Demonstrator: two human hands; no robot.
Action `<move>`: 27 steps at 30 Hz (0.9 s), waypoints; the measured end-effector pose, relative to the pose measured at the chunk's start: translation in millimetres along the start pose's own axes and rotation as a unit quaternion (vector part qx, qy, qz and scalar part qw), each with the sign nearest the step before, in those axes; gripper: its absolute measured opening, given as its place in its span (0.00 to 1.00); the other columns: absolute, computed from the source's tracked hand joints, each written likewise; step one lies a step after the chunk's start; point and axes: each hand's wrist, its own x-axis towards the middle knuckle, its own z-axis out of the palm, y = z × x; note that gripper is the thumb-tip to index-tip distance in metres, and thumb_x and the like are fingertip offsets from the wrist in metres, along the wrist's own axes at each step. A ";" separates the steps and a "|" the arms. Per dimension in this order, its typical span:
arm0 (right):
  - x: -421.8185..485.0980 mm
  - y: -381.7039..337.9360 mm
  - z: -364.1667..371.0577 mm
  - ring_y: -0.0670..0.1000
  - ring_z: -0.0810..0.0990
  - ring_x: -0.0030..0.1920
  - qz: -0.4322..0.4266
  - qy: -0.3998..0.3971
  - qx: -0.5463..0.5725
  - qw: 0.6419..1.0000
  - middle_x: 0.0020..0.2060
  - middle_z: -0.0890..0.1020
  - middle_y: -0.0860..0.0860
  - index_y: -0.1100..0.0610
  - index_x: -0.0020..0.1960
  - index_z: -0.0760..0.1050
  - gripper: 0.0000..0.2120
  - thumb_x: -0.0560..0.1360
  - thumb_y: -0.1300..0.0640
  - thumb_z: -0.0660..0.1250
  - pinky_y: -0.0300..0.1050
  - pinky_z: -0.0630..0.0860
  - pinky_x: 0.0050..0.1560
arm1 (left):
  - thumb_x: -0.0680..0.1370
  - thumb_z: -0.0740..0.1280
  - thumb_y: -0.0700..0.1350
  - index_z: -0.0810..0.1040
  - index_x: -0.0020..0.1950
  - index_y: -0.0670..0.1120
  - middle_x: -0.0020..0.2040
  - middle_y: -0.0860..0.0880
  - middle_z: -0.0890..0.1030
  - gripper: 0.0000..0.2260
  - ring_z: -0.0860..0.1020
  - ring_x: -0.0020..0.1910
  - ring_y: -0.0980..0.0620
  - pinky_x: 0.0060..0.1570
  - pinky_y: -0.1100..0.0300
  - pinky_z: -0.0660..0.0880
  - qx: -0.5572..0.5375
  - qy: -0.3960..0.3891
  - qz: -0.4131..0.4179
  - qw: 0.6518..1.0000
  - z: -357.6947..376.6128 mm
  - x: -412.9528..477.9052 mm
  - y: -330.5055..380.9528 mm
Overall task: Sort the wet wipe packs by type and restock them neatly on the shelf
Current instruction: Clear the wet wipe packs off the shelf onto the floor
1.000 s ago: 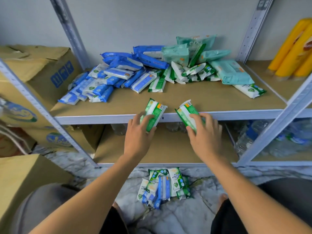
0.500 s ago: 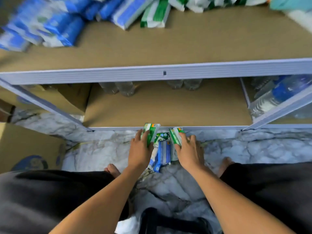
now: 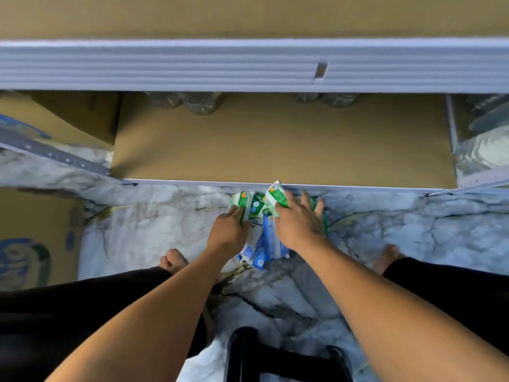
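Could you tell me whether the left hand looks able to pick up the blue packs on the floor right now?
Probably not yet: the left hand sits right beside the blue packs with nothing between, but its fingers grip a green pack.

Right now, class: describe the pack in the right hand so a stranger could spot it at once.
Find the bottom shelf's front edge, then the pile of packs on the marble floor below it. The right hand holds a green-and-white pack there; it alone tilts upward, its orange-tagged corner reaching the shelf edge.
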 end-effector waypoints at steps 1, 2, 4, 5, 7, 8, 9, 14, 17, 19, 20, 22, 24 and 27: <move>2.3 1.5 -0.5 0.64 0.49 0.78 -0.001 -0.014 -0.002 1.000 0.80 0.52 0.51 0.45 0.74 0.67 0.20 0.82 0.49 0.58 0.71 0.44 0.73 | 0.83 0.59 0.53 0.69 0.73 0.44 0.73 0.43 0.70 0.21 0.73 0.65 0.39 0.58 0.51 0.74 0.003 -0.011 -0.002 1.000 -1.2 3.0 -2.6; 3.6 2.8 -1.4 0.64 0.48 0.78 -0.003 -0.027 -0.006 1.000 0.81 0.51 0.51 0.44 0.76 0.64 0.23 0.82 0.50 0.58 0.70 0.43 0.73 | 0.83 0.59 0.54 0.67 0.76 0.45 0.76 0.44 0.67 0.24 0.71 0.69 0.40 0.63 0.52 0.73 0.007 -0.022 -0.004 1.000 -4.0 3.6 -3.5; 2.6 4.7 -4.3 0.64 0.49 0.78 -0.007 -0.050 -0.015 0.999 0.80 0.50 0.52 0.44 0.77 0.60 0.26 0.80 0.51 0.59 0.69 0.44 0.73 | 0.82 0.60 0.55 0.63 0.79 0.46 0.79 0.47 0.62 0.27 0.67 0.73 0.41 0.68 0.50 0.70 0.023 -0.039 -0.003 0.999 -9.7 1.1 -4.7; 0.6 4.9 -7.7 0.64 0.51 0.77 -0.008 -0.055 -0.019 0.998 0.80 0.52 0.52 0.45 0.77 0.61 0.26 0.80 0.51 0.60 0.69 0.46 0.74 | 0.82 0.61 0.55 0.63 0.79 0.47 0.79 0.47 0.63 0.27 0.67 0.72 0.41 0.68 0.49 0.71 0.037 -0.044 0.001 0.998 -11.9 -1.4 -5.2; -7.2 4.9 -18.8 0.62 0.59 0.74 -0.010 -0.043 -0.027 0.999 0.77 0.61 0.54 0.48 0.73 0.66 0.23 0.79 0.50 0.61 0.65 0.53 0.72 | 0.81 0.62 0.55 0.69 0.75 0.46 0.73 0.45 0.71 0.25 0.72 0.66 0.41 0.62 0.48 0.74 0.065 -0.046 0.011 0.997 -19.0 -8.1 -2.1; -12.0 4.5 -25.8 0.61 0.64 0.71 -0.010 -0.032 -0.026 0.999 0.73 0.67 0.54 0.49 0.70 0.69 0.20 0.79 0.50 0.61 0.62 0.58 0.69 | 0.81 0.62 0.55 0.72 0.72 0.46 0.68 0.44 0.75 0.22 0.74 0.62 0.41 0.58 0.48 0.76 0.077 -0.049 0.012 0.996 -23.8 -11.5 1.1; -17.2 4.1 -33.1 0.60 0.67 0.67 -0.009 -0.025 -0.024 0.999 0.69 0.72 0.54 0.51 0.68 0.71 0.18 0.79 0.49 0.61 0.59 0.61 0.67 | 0.80 0.62 0.55 0.74 0.68 0.46 0.63 0.43 0.78 0.20 0.75 0.59 0.41 0.55 0.49 0.77 0.088 -0.055 0.011 0.995 -29.5 -15.9 5.6; -49.8 -0.9 -71.6 0.60 0.77 0.62 -0.019 -0.056 -0.031 0.998 0.63 0.78 0.57 0.54 0.65 0.74 0.16 0.79 0.51 0.60 0.51 0.72 0.55 | 0.80 0.64 0.55 0.76 0.69 0.47 0.64 0.43 0.78 0.20 0.76 0.63 0.42 0.57 0.54 0.73 0.158 -0.079 0.024 0.984 -67.0 -48.0 33.1; -76.1 -6.1 -99.5 0.59 0.78 0.60 -0.029 -0.054 -0.037 0.997 0.61 0.78 0.56 0.54 0.63 0.75 0.16 0.79 0.50 0.62 0.49 0.72 0.52 | 0.80 0.63 0.55 0.78 0.65 0.48 0.64 0.45 0.79 0.17 0.76 0.63 0.44 0.58 0.54 0.74 0.143 -0.026 0.050 0.988 -92.2 -73.6 49.1; -94.9 -10.1 -119.4 0.59 0.78 0.58 -0.041 -0.032 -0.023 0.998 0.60 0.78 0.55 0.54 0.62 0.75 0.16 0.78 0.49 0.62 0.49 0.73 0.52 | 0.80 0.65 0.55 0.78 0.66 0.49 0.64 0.46 0.79 0.17 0.76 0.62 0.44 0.58 0.55 0.74 0.124 0.023 0.064 0.990 -111.2 -93.2 60.4; -104.0 -12.2 -128.9 0.59 0.78 0.57 -0.046 -0.019 -0.016 0.999 0.60 0.78 0.55 0.54 0.63 0.75 0.16 0.78 0.48 0.62 0.49 0.74 0.53 | 0.79 0.66 0.55 0.77 0.67 0.49 0.64 0.46 0.79 0.18 0.76 0.62 0.44 0.58 0.55 0.74 0.123 0.045 0.072 0.989 -121.7 -103.8 66.0; -122.7 -17.2 -148.6 0.59 0.77 0.59 -0.056 0.012 -0.011 0.998 0.61 0.79 0.54 0.53 0.64 0.74 0.18 0.78 0.46 0.62 0.51 0.76 0.56 | 0.79 0.66 0.54 0.76 0.68 0.50 0.64 0.46 0.79 0.19 0.77 0.61 0.44 0.57 0.54 0.75 0.132 0.083 0.095 0.983 -142.1 -123.6 75.0; -141.4 -22.6 -169.0 0.59 0.77 0.61 -0.066 0.055 -0.008 0.996 0.63 0.78 0.54 0.52 0.66 0.74 0.20 0.77 0.45 0.62 0.54 0.76 0.60 | 0.79 0.66 0.55 0.76 0.68 0.51 0.65 0.47 0.79 0.19 0.77 0.61 0.45 0.57 0.53 0.75 0.145 0.118 0.113 0.976 -162.3 -143.1 82.0; -168.1 -30.9 -202.6 0.57 0.76 0.63 -0.092 0.113 0.015 0.989 0.63 0.79 0.53 0.51 0.67 0.74 0.21 0.77 0.46 0.63 0.52 0.76 0.60 | 0.79 0.66 0.55 0.76 0.68 0.52 0.65 0.48 0.79 0.19 0.77 0.60 0.45 0.56 0.54 0.75 0.156 0.176 0.131 0.963 -191.4 -172.0 92.0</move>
